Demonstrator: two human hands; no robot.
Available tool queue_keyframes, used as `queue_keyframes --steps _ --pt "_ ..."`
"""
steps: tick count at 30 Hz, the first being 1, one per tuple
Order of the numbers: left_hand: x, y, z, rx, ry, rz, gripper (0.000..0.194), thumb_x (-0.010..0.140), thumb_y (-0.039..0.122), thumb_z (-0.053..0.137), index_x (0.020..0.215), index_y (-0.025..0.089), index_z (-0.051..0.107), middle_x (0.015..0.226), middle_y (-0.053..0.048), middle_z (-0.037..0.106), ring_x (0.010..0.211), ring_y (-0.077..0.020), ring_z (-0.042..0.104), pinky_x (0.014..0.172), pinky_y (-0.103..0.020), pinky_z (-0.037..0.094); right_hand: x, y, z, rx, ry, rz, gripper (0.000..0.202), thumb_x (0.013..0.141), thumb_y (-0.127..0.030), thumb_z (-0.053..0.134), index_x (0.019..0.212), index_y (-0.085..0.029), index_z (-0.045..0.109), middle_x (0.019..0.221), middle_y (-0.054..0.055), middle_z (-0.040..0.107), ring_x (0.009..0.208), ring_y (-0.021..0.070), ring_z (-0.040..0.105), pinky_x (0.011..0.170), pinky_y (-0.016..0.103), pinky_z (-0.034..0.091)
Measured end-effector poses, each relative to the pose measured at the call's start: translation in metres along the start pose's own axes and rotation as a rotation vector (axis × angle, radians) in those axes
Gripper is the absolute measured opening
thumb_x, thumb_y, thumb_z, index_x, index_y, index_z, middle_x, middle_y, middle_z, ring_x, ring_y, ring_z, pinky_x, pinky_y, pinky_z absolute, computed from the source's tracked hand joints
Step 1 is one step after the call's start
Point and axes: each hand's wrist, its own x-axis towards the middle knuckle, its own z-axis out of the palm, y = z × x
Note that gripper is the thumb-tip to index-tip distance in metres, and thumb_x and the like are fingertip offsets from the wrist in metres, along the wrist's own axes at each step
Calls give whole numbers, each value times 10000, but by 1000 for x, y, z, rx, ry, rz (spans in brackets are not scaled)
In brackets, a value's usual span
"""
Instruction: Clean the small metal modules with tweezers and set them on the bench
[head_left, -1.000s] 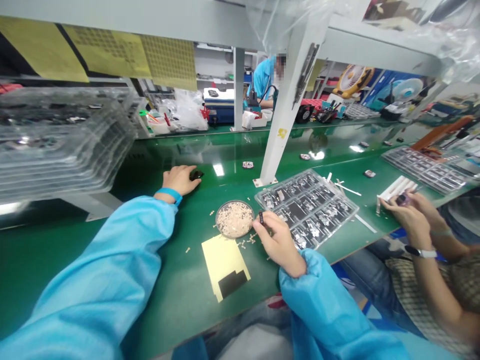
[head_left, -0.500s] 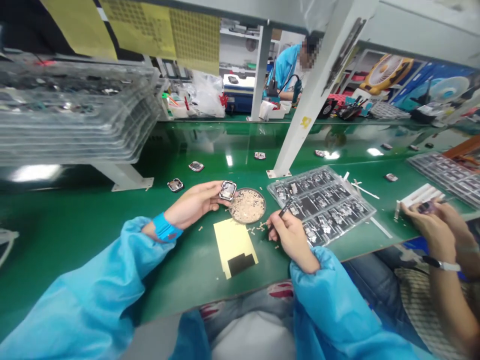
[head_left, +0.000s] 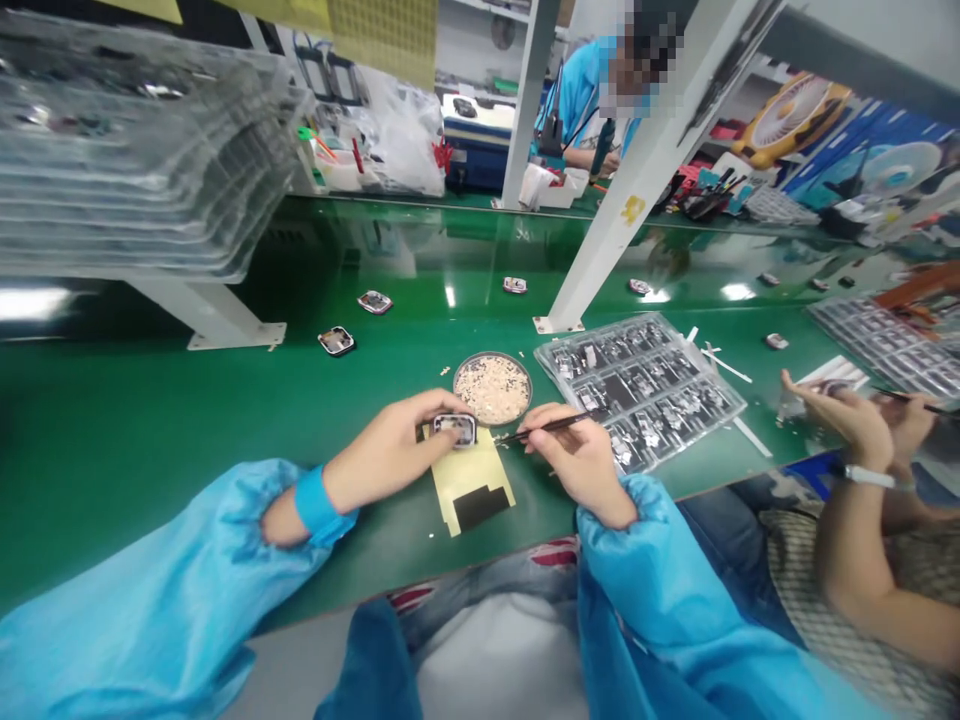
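My left hand (head_left: 394, 450) grips a small square device (head_left: 454, 430) by its edges, over the upper end of a yellow sheet (head_left: 469, 470). In my right hand (head_left: 574, 450) are black tweezers (head_left: 553, 425), their tips pointing left toward the device, a short gap away. Just behind the device stands a round dish (head_left: 493, 388) full of tiny beige pieces. A black patch (head_left: 481, 507) lies on the lower part of the sheet. To the right of the dish, a clear tray (head_left: 649, 390) holds rows of small parts.
Further devices (head_left: 337, 341) lie along the green bench (head_left: 187, 410). A slanted white post (head_left: 622, 200) rises behind the tray. Stacked clear trays (head_left: 135, 190) stand at the left. At the right, another person's hands (head_left: 862, 425) work beside white strips. Another person in blue (head_left: 585, 85) sits across the bench.
My left hand has brought the device down toward me, from beside the dish to over the yellow sheet. The tweezers in my right hand now lie flatter and point left. The view has shifted.
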Motion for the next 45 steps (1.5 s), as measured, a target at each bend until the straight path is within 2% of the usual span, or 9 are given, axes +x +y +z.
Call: queue_keyframes --steps 3,8,18,31,36,39,41,45 --pt "-7 3 7 -1 -92 2 247 833 219 622 1056 227 728 1008 -49 757 885 -221 711 776 -323 566 -6 -5 -1 -53 -5 -133 105 901 -314 704 954 -225 689 948 80 714 910 222 691 769 392 609" --pt "-13 7 12 -60 -106 -50 220 802 172 607 1004 209 686 872 -31 729 773 -191 686 674 -287 542 -9 -13 2 -110 -57 -241 119 896 -195 701 1003 -248 699 970 69 733 951 229 699 866 444 594" --pt "-11 6 13 -132 -138 -97 217 813 161 569 1011 205 644 860 -1 685 735 -151 627 647 -256 475 -4 -15 7 -151 -80 -289 166 881 -134 703 1009 -241 708 976 68 738 956 225 704 864 427 592" --pt "-12 11 11 -170 -182 -188 212 834 208 589 1039 180 632 835 0 665 752 -158 603 671 -270 444 0 -15 8 -148 -118 -374 230 852 -54 707 1013 -218 717 978 79 741 939 219 700 844 413 576" --pt "-11 11 13 -217 -193 -186 199 851 221 604 1042 172 630 850 -10 679 766 -157 623 692 -276 462 -4 -12 12 -74 -65 -288 164 872 -101 707 980 -223 720 962 74 743 944 218 704 855 407 577" --pt "-12 12 15 -290 -186 -193 231 858 239 634 1078 172 604 897 -25 710 831 -171 664 760 -294 498 -8 -7 18 83 40 -130 59 890 -181 720 931 -218 702 923 57 739 875 191 717 787 346 599" --pt "-12 11 17 -374 -160 -198 260 861 269 661 1087 169 581 916 -36 728 857 -174 683 784 -296 514 -10 -2 22 207 95 -14 58 894 -237 729 922 -211 686 909 41 734 776 158 718 729 303 604" --pt "-11 8 21 -467 -100 -224 308 849 346 707 1051 142 593 883 -59 742 749 -152 677 630 -235 491 -15 8 25 371 105 130 110 914 -301 713 959 -209 671 920 30 719 735 132 704 751 297 601"
